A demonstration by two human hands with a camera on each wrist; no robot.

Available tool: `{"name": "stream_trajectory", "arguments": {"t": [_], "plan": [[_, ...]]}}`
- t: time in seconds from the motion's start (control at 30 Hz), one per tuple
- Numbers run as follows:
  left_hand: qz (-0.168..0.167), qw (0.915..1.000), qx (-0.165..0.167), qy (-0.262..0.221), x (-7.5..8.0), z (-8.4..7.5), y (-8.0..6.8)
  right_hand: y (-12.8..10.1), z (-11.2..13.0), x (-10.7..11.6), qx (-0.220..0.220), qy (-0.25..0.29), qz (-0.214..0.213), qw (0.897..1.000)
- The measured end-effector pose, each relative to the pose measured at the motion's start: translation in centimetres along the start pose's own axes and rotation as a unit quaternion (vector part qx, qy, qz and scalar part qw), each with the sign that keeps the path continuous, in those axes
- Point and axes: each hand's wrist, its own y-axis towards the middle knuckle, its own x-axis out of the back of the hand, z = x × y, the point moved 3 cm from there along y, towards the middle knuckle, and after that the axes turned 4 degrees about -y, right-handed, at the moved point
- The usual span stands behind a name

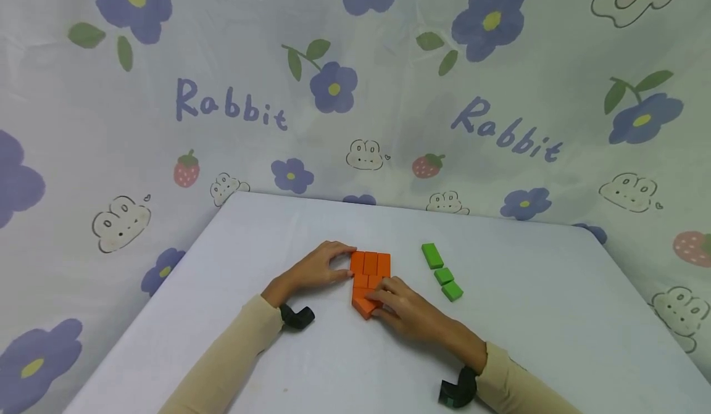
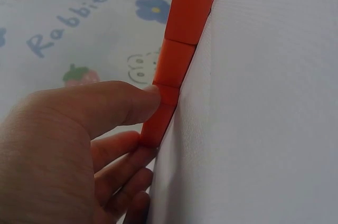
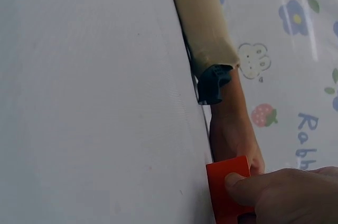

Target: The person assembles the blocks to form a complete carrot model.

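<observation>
Several orange blocks lie side by side in a tight group on the white table, with a row of three at the far end. My left hand rests along the group's left side; in the left wrist view its thumb and fingertips touch the blocks' side faces. At the near end, my right hand pinches an orange block that sits at an angle to the others. The right wrist view shows the thumb against this block's near face. The right fingers partly cover the blocks beneath them.
Three green blocks lie in a slanting line to the right of the orange group. Behind the white table hangs a patterned cloth. Each wrist wears a black strap device.
</observation>
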Motion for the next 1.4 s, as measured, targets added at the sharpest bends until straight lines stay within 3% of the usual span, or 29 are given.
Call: {"name": "stream_trajectory", "arguments": {"t": [0.23,0.33,0.43,0.53,0.63,0.73,0.83,1.03,1.4], "plan": [[0.000,1.0000,0.003,0.002,0.0,0.0,-0.1,0.1,-0.3,1.8,-0.035,0.004,0.060,0.998],[0.003,0.9999,0.009,0.003,-0.1,0.0,-0.2,0.3,-1.6,3.7,-0.061,0.008,0.044,0.997],[0.002,0.9999,0.014,-0.001,-0.1,0.1,-0.2,0.4,-4.2,5.7,-0.125,-0.006,0.007,0.992],[-0.002,0.9999,0.014,-0.003,-0.1,0.1,-0.2,-0.1,-7.4,7.1,-0.225,-0.020,0.010,0.974],[-0.005,0.9999,0.013,-0.004,-0.2,0.2,-0.3,-0.9,-10.1,7.2,-0.329,-0.014,0.065,0.942],[-0.001,0.9999,0.015,-0.006,-0.3,0.3,-0.3,-1.8,-11.6,6.2,-0.390,-0.009,0.110,0.914],[0.002,0.9998,0.016,-0.008,-0.3,0.1,-0.3,-2.1,-11.9,5.4,-0.413,-0.017,0.113,0.904],[0.002,0.9998,0.018,-0.003,-0.2,-0.1,-0.2,-2.0,-11.4,5.6,-0.404,-0.029,0.086,0.910],[0.001,0.9997,0.022,-0.008,-0.2,0.0,-0.4,-1.6,-12.1,6.6,-0.370,0.032,0.030,0.928]]}}
